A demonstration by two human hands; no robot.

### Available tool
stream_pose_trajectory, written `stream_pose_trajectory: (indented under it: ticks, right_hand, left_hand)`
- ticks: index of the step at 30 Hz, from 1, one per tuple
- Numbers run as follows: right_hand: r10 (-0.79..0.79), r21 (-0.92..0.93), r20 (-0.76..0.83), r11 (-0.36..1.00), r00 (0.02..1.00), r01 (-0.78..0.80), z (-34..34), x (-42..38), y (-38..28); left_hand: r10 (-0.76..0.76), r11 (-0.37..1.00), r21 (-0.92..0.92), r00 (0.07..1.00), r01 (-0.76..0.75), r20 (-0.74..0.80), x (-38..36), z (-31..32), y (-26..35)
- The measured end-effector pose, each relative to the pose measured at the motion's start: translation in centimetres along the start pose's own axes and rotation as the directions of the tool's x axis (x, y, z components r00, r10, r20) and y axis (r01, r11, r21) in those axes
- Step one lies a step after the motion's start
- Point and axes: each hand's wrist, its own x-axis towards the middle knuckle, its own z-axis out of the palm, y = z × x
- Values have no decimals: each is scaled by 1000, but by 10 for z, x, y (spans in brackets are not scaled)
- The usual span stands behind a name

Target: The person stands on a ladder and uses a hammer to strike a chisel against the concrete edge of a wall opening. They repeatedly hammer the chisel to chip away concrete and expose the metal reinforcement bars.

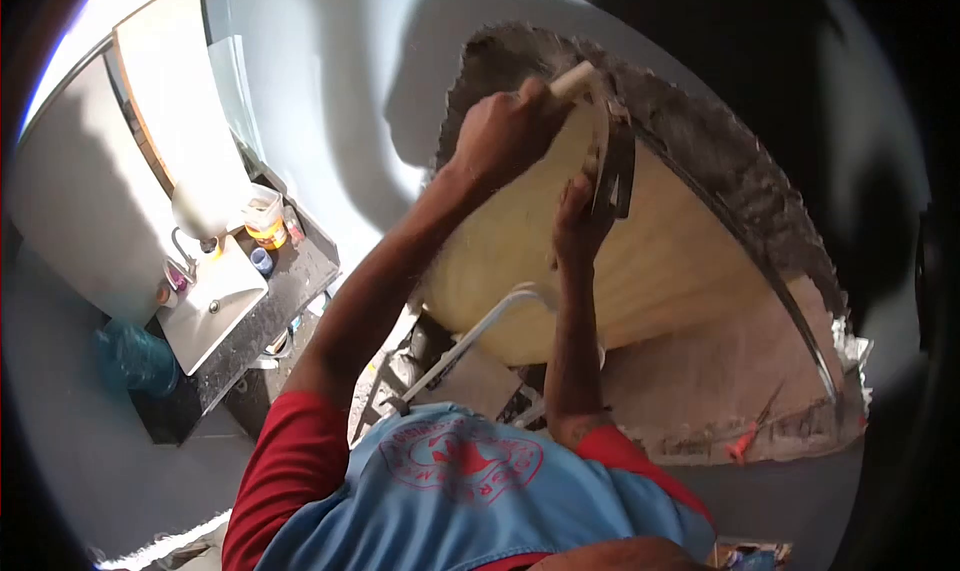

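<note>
My left hand (510, 131) is closed around a pale handle (574, 79) near the top of the rough-edged opening in the wall. Just below and to the right, my right hand (584, 211) is closed on a dark flat-bladed tool (622, 166), its tip close to the opening's upper edge. Behind both hands is a smooth yellowish panel (500, 241). Rough grey mortar (740, 156) borders the opening, and a thin dark curved strip (740, 233) runs down its right side.
A red-handled tool (742, 443) lies at the opening's lower right. At left are a white sink (222, 301), a yellow-labelled tub (265, 221), a blue cup (261, 261) and a teal bag (140, 356). A white metal tube (465, 343) rises below my arms.
</note>
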Motion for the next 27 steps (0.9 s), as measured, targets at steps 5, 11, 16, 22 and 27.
stream_pose_trajectory:
  ticks: [5, 11, 16, 22, 27]
  right_hand:
    - [385, 688, 245, 577, 890, -439, -20, -13, -39]
    - [501, 543, 279, 621, 819, -565, -20, 10, -46]
    - [263, 637, 25, 740, 964, -218, 9, 5, -34]
    - [425, 712, 259, 523, 867, -469, -15, -2, -38]
    - [547, 490, 231, 649, 804, -582, 14, 8, -36]
  left_hand:
    - [-59, 997, 54, 997, 56, 52, -2, 1, 1]
    - [-92, 996, 9, 995, 92, 29, 1, -2, 8]
    - [-32, 998, 55, 999, 33, -27, 0, 0, 7]
    - [-196, 976, 111, 977, 186, 88, 4, -2, 15]
    - [-233, 970, 88, 968, 225, 94, 4, 2, 10]
